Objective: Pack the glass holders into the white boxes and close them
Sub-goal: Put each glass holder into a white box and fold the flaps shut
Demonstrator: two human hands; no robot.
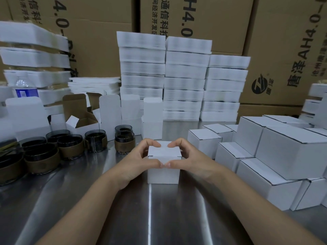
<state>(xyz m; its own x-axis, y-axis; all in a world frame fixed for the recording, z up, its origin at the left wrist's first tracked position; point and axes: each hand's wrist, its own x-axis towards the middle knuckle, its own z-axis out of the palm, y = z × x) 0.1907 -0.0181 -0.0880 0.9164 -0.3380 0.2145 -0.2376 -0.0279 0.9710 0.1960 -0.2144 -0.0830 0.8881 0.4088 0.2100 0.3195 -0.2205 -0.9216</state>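
We hold a small white cardboard box (pixel 163 171), a matte cube with thin dark lines along its folds. It stands on the brushed, streaky steel table (pixel 159 214), in the middle and close to us. Its lid lies flat and closed.

Our left hand (pixel 139 157) comes in from the near left and our right hand (pixel 188 157) from the near right, with both forearms stretched over the table. Each grip is curled round the box's upper part. The index fingertips press on the lid towards its far edge, and the thumbs lie along the near top edge, their tips meeting at the middle of the front face.

To the left stands a cluster of round, smoky dark glass holders (pixel 124 143), each wrapped in a brown leather-like band. The nearest is just beside our left hand but apart from it.

Behind them are open white boxes (pixel 83 122) with raised flaps and brown insides. To the right, closed white boxes (pixel 283 152) are stacked two high, with sharp corners and smooth faces.

At the far side rise columns of stacked white packs (pixel 184 76). Behind them are large brown corrugated cartons (pixel 221 23) printed in black.
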